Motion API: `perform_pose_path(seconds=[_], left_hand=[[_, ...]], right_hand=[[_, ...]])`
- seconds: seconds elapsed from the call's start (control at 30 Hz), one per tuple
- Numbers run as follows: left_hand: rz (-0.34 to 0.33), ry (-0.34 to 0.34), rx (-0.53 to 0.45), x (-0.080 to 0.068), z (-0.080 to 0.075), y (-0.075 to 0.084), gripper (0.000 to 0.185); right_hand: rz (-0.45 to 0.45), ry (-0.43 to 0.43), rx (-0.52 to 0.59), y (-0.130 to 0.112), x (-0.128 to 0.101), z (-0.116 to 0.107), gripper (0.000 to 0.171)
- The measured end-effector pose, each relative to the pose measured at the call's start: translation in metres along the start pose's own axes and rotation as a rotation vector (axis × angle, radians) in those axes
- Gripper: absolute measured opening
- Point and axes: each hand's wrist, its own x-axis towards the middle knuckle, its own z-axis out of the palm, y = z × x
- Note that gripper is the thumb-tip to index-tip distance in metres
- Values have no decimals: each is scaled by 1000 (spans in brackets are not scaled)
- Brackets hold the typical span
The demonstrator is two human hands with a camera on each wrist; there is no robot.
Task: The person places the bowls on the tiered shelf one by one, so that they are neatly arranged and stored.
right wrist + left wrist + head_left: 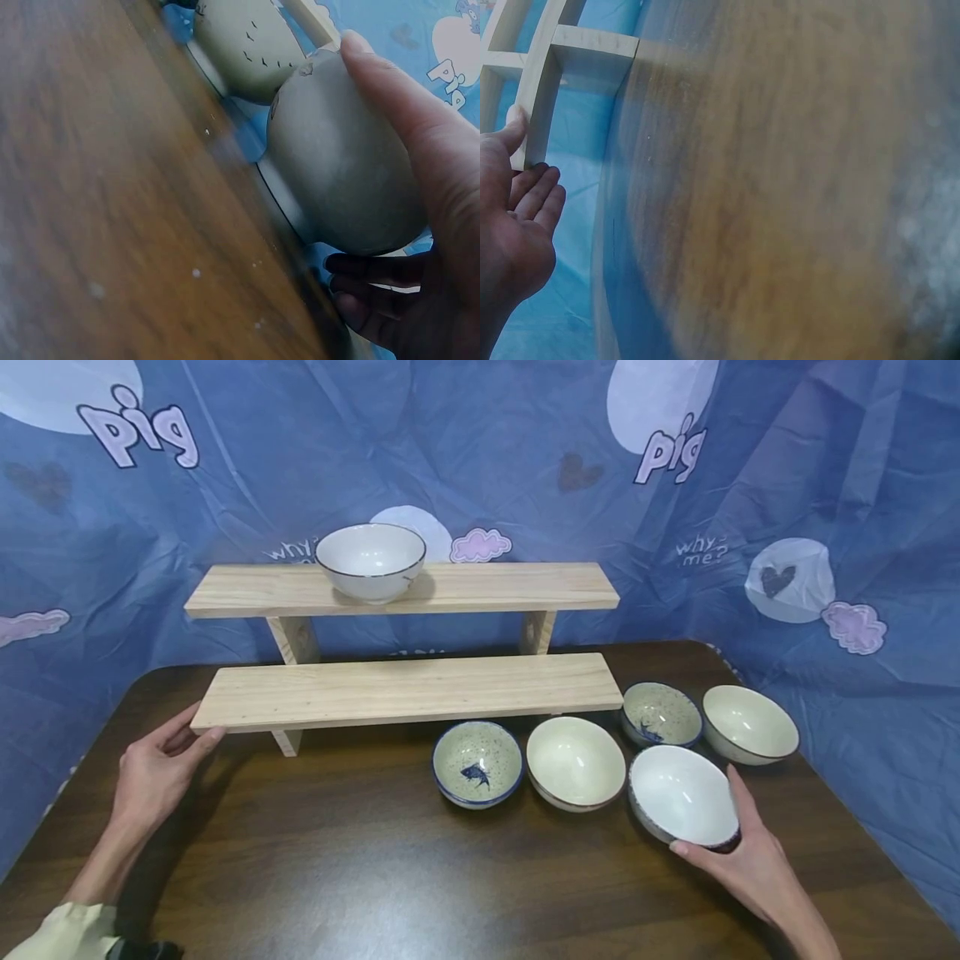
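At the near right, my right hand grips the rim and side of a white bowl with a dark edge, thumb in front and fingers on the far side. The right wrist view shows the outer wall of this bowl between thumb and fingers, its foot close to the tabletop. My left hand holds the left end of the lower board of a two-tier wooden shelf. In the left wrist view, thumb and fingers lie on either side of the board's end. Another white bowl stands upright on the upper board.
Left of the held bowl stand a cream bowl and a blue-rimmed bowl with a fish. Behind it are a speckled bowl and another cream bowl. A blue cloth hangs behind the brown table.
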Motion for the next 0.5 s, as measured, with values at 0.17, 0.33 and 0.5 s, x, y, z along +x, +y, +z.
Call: perform_pose_path(seconds=[0.17,0.33,0.5], left_hand=[[0,1,2,0,1,1,64],[8,0,2,1,1,0,64],[10,-2,-6,1,1,0,63]], right_hand=[[-4,2,13,0,-1,1,125],[-9,11,12,0,0,2,125],[-16,41,-8,0,1,3,124]])
